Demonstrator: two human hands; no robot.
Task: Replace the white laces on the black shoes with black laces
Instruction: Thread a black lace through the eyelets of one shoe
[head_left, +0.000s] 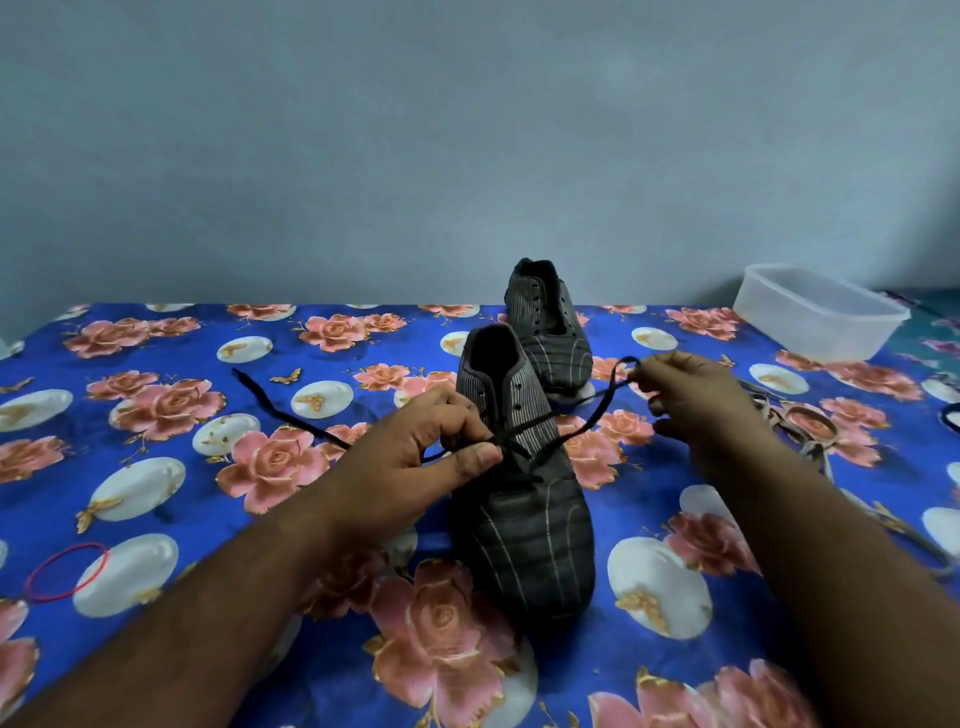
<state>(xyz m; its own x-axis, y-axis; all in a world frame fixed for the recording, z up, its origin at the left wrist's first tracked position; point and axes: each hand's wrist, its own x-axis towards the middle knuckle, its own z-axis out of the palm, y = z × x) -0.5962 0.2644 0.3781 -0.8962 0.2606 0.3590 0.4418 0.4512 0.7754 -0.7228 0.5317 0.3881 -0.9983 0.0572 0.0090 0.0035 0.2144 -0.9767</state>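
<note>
A dark striped shoe (524, 525) stands on the flowered blue cloth (156, 467), toe toward me. A black lace (582, 426) is threaded through its lower eyelets. My left hand (410, 457) pinches the lace just over the eyelets, and the lace's left end (275, 408) trails across the cloth. My right hand (696, 400) pinches the right end, lifted and pulled out to the right. The second shoe (548, 322) stands behind, with no lace visible in it.
A clear plastic tub (815, 312) sits at the back right. Removed pale laces (800, 426) lie in a heap behind my right wrist. A red rubber band (65, 571) lies at the near left. A blue-grey wall closes off the back.
</note>
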